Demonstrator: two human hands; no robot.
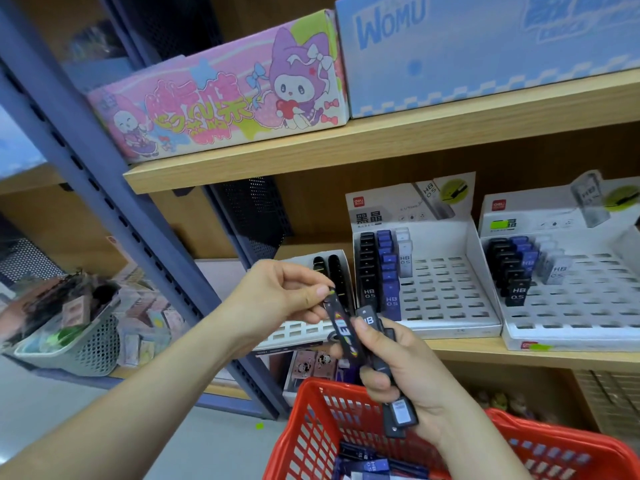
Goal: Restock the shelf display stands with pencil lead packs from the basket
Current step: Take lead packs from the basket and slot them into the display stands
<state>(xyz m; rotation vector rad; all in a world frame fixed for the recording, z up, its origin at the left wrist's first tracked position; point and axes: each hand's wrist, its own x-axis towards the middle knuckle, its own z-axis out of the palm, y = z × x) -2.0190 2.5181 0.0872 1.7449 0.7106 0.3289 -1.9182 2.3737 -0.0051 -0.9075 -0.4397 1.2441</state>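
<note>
Left grip (pixel 277 299) pinches the top end of one dark pencil lead pack (pixel 341 327) between thumb and forefinger. Right grip (pixel 405 368) is curled round a bundle of black packs (pixel 398 408), and the pinched pack's lower end meets it. Both are above the red basket (pixel 311 410)'s left rim, with blue packs (pixel 367 462) inside. Display stands (pixel 433 296) at the shelf (pixel 519 355) front edge have only their left columns filled.

Above me, on the upper wooden board (pixel 381 142), a pink cartoon box (pixel 221 102) showing a purple-hooded white character sits just beside a pale blue box (pixel 485 46) printed WOMU. To my left a blue metal upright (pixel 69 140) with a row of slots runs slantwise, with a dark perforated panel (pixel 256 216) behind it. Further left, a grey plastic basket (pixel 97 351) heaped with small, blurred items has small pastel packs (pixel 149 327) just beside it.
</note>
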